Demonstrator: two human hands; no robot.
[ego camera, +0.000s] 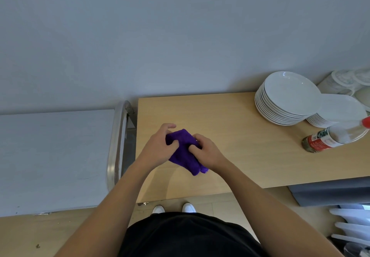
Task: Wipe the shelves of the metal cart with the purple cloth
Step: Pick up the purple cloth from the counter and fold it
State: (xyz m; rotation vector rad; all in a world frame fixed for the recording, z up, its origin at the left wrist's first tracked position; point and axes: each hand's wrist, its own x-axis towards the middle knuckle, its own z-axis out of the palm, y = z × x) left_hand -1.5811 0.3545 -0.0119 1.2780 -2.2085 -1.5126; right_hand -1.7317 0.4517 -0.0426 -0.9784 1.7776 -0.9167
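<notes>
Head view: the left hand (pixel 158 149) and right hand (pixel 208 152) both grip the bunched purple cloth (pixel 183 156), fingers curled into it, over the wooden table (pixel 236 132); whether the cloth touches the tabletop cannot be told. Just left of the table stands the metal cart (pixel 56 156), its top shelf bare and its curved handle (pixel 115 144) facing the table edge. Well to the right sit two stacks of white plates (pixel 288 98), with a tilted bottle (pixel 328 139) beside them.
</notes>
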